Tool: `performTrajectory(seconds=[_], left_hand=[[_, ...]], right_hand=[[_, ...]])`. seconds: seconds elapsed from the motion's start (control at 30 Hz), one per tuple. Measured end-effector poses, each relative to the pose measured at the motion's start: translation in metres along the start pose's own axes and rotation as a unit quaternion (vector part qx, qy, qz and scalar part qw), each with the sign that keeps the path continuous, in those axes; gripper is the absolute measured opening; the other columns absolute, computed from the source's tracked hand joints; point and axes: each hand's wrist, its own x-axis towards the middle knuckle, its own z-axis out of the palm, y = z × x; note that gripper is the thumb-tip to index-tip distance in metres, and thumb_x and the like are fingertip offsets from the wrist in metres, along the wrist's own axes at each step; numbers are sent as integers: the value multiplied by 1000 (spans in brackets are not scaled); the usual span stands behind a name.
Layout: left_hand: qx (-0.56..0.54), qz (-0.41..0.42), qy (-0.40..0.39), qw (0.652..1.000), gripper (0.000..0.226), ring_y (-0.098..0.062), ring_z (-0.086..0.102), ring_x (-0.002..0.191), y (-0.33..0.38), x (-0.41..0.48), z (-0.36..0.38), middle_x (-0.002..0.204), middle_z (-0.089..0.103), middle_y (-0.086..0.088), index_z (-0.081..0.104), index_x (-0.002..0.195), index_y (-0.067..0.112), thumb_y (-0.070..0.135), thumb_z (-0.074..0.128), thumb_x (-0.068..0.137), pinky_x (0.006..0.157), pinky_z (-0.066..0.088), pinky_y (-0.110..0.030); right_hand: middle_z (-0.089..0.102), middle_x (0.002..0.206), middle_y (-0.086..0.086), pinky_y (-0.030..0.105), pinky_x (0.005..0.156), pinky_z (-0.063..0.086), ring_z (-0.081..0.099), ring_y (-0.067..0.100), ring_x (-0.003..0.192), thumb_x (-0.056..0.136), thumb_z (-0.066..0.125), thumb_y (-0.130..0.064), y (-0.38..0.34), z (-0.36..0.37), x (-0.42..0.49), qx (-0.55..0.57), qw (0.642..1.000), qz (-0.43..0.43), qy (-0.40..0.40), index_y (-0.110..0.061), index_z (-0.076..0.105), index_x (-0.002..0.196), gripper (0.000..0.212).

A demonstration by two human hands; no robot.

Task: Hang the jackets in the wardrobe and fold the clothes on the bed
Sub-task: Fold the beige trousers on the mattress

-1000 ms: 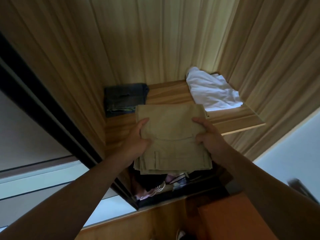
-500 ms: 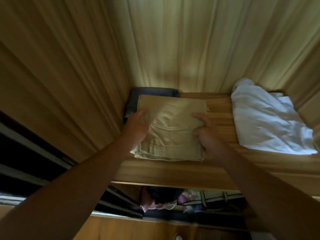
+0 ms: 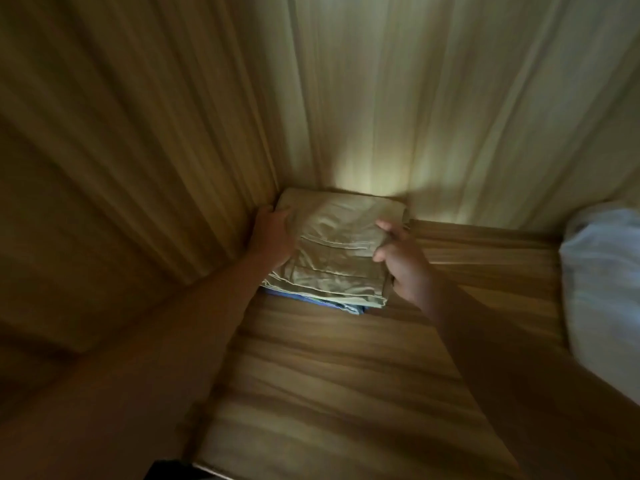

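Reached over wooden shelf (image 3: 346,375) from 6 o'clock. Gripped folded trousers (image 3: 339,251) at 9 o'clock edge with left hand (image 3: 273,233); pinched 3 o'clock edge with right hand (image 3: 401,258), probably to keep folds square. Rested trousers on blue garment (image 3: 343,306), in back corner at 12 o'clock, tight against side wall (image 3: 138,168), presumably to stack neatly. Kept well apart from white cloth (image 3: 602,271) at 3 o'clock.
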Motion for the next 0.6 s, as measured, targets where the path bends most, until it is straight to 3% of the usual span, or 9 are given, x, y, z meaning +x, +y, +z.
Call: performTrajectory(seconds=[0.07, 0.17, 0.2, 0.27, 0.3, 0.37, 0.47, 0.53, 0.6], left_hand=[[45, 8, -12, 999, 46, -43, 46, 123, -5, -2, 14, 141, 39, -28, 53, 140, 10, 7, 57, 95, 103, 39, -40], [125, 36, -8, 991, 53, -43, 47, 119, -10, -15, 28, 143, 32, -22, 45, 142, 13, 8, 58, 91, 101, 42, -47], [157, 47, -3, 986, 51, -43, 46, 121, -10, -15, 28, 144, 32, -21, 45, 140, 12, 10, 57, 90, 101, 43, -48], [213, 87, 19, 973, 43, -41, 42, 128, -5, -6, 19, 146, 35, -20, 51, 130, 11, 13, 54, 87, 102, 44, -49], [223, 108, 25, 969, 43, -41, 41, 130, -4, 3, 17, 147, 36, -19, 53, 129, 11, 14, 53, 85, 103, 44, -50], [195, 132, 11, 972, 55, -40, 39, 136, -3, 18, 17, 154, 33, -19, 49, 141, 10, 28, 47, 89, 109, 40, -50], [168, 135, -43, 976, 83, -38, 14, 153, -12, 22, 31, 164, 18, -23, 26, 159, 13, 58, 11, 90, 125, 14, -45], [161, 123, -46, 978, 90, -33, 5, 155, -18, 18, 40, 166, 12, -21, 22, 160, 13, 62, 2, 88, 127, 5, -40], [148, 122, -42, 981, 91, -30, 3, 156, -18, 16, 44, 167, 11, -20, 21, 160, 13, 64, 1, 87, 127, 1, -35]], right_hand=[[53, 134, 7, 44, 92, 57, 60, 22, 106, 76, 52, 18, 11, 5, 9, -37, 999, -10, -8, -31, 53, 144, 85], [52, 128, 6, 22, 76, 48, 58, 13, 97, 84, 61, 2, 26, 5, 10, -141, 989, -39, -8, -33, 47, 143, 70], [49, 135, 11, 26, 82, 44, 56, 21, 107, 84, 65, -10, 32, 3, 12, -231, 971, -60, 19, -38, 45, 144, 69], [37, 150, 20, 38, 102, 35, 38, 37, 134, 86, 67, -27, 32, 1, 13, -406, 901, -112, 102, -38, 45, 146, 65], [29, 157, 22, 45, 110, 32, 27, 40, 143, 88, 66, -33, 26, 3, 13, -448, 870, -151, 136, -36, 45, 148, 64], [13, 166, 21, 53, 121, 20, 12, 40, 153, 94, 57, -50, 10, 14, 17, -489, 838, -203, 133, -34, 37, 155, 66], [-8, 171, 11, 63, 121, -6, -10, 39, 156, 92, 30, -79, 13, 35, 39, -557, 814, -154, 52, -39, 9, 160, 81], [-19, 169, 8, 67, 118, -9, -19, 37, 154, 88, 21, -85, 30, 43, 49, -562, 813, -142, 50, -43, 1, 160, 86], [-18, 169, 8, 69, 118, -6, -17, 38, 154, 86, 20, -86, 43, 44, 54, -550, 819, -150, 68, -43, 4, 159, 87]])
